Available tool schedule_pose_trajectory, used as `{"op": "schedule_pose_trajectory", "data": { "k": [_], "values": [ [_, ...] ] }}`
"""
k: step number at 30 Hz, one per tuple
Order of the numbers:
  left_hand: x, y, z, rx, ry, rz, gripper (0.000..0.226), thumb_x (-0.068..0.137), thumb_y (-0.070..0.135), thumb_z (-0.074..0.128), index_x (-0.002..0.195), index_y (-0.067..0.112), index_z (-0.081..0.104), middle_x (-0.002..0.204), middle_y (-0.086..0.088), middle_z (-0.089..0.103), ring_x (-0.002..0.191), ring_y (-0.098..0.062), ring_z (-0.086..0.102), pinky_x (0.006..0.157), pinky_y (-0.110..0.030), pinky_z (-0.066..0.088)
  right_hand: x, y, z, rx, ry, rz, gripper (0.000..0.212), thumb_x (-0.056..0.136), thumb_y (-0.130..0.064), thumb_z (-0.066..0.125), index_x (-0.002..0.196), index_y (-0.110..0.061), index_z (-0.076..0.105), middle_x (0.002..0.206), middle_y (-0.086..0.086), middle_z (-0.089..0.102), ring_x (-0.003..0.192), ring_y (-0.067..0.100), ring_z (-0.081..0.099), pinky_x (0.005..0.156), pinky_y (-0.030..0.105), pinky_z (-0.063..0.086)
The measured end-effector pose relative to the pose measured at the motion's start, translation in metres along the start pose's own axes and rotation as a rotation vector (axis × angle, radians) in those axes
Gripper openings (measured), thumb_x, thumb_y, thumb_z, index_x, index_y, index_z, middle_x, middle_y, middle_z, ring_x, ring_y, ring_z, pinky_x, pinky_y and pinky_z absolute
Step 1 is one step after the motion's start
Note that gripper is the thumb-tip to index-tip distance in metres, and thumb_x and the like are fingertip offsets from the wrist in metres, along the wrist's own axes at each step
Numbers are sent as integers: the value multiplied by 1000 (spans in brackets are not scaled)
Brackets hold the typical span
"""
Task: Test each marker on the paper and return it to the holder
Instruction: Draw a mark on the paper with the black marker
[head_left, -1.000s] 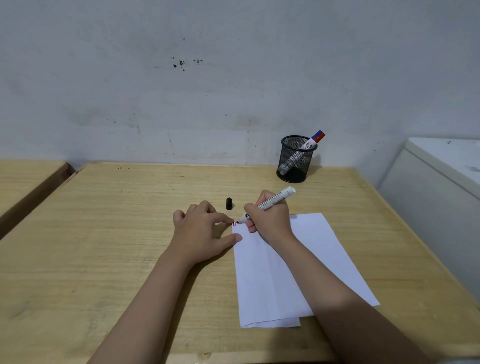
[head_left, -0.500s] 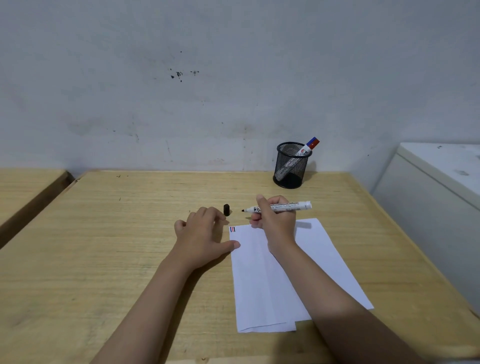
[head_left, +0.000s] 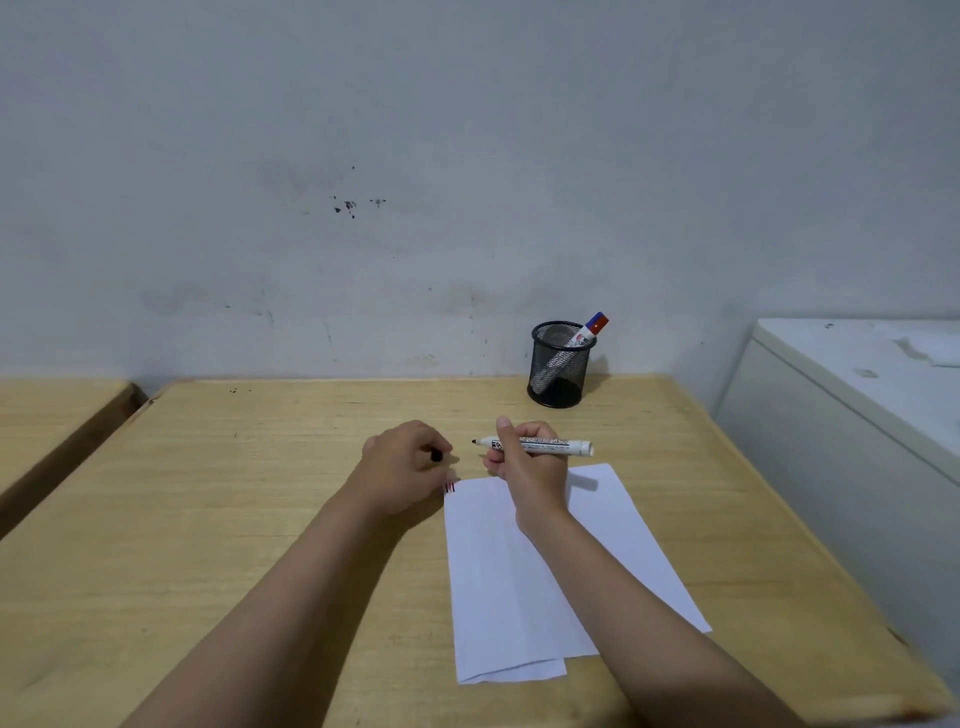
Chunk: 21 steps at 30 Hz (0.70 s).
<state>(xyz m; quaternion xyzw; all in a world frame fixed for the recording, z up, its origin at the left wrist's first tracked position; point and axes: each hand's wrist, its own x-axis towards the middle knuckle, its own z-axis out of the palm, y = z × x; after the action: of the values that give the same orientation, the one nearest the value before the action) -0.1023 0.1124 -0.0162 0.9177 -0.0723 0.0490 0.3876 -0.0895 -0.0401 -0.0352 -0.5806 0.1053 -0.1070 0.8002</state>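
Note:
My right hand (head_left: 524, 457) holds an uncapped white marker (head_left: 550, 445) level above the table, black tip pointing left. My left hand (head_left: 402, 462) has its fingers closed on the small black cap (head_left: 436, 456), just left of the tip. White paper (head_left: 524, 571) lies on the wooden table (head_left: 234, 519) under my right forearm, with small red and blue strokes (head_left: 450, 487) at its top left corner. A black mesh holder (head_left: 558, 366) stands near the wall with one marker (head_left: 587, 335) in it, red and blue at its upper end.
A white cabinet (head_left: 857, 405) stands to the right of the table. A second wooden surface (head_left: 47, 415) lies at the left, across a gap. A grey wall runs behind the table.
My right hand lifted the marker off the paper and turned it level. My left hand left the paper's edge, moved forward to the black cap and closed on it.

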Motion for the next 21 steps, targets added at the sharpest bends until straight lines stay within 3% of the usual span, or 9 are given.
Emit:
{"op": "schedule_pose_trajectory", "data": {
  "k": [2, 3, 7, 10, 14, 21],
  "values": [
    [-5, 12, -1, -245, 152, -63, 2, 76, 14, 67, 75, 15, 65, 84, -1, 68, 72, -9, 64, 73, -29, 53, -1, -4, -1, 39, -8, 38, 25, 82, -22, 70, 74, -12, 49, 63, 9, 60, 50, 12, 60, 65, 34, 58],
    [-6, 16, -4, -293, 201, -60, 5, 77, 8, 66, 74, 12, 66, 80, -2, 68, 69, -9, 63, 69, -27, 50, -2, -8, -1, 57, -15, 54, 25, 82, -23, 71, 75, -12, 49, 63, 8, 60, 52, 13, 59, 64, 33, 58],
    [-10, 25, -17, -548, 186, -44, 13, 77, 4, 70, 87, 12, 69, 84, -8, 70, 78, -15, 67, 75, -25, 49, -15, -32, -3, 69, -69, 16, 22, 79, -25, 73, 74, -16, 53, 58, 2, 55, 44, 12, 49, 44, 26, 44],
    [-18, 33, -19, -826, 174, -100, 19, 76, 5, 71, 94, 10, 70, 87, -11, 73, 81, -17, 72, 80, -26, 50, -31, -51, -7, 71, -135, -86, 21, 79, -24, 72, 71, -16, 55, 54, -3, 56, 36, 12, 40, 39, 23, 33],
    [-25, 45, -20, -1118, 120, -165, 16, 79, 2, 65, 94, 7, 67, 77, -1, 76, 78, -13, 72, 82, -24, 51, -53, -67, -12, 92, -153, -143, 25, 85, -24, 65, 66, -14, 53, 52, -2, 57, 34, 12, 37, 36, 21, 30],
    [-39, 66, -20, -1215, 46, -155, 12, 80, 7, 64, 91, 10, 65, 75, 1, 75, 74, -9, 72, 85, -27, 50, -73, -84, -19, 31, -104, -239, 25, 87, -22, 64, 67, -11, 53, 52, 1, 55, 33, 10, 37, 36, 20, 32]
  ]
}}
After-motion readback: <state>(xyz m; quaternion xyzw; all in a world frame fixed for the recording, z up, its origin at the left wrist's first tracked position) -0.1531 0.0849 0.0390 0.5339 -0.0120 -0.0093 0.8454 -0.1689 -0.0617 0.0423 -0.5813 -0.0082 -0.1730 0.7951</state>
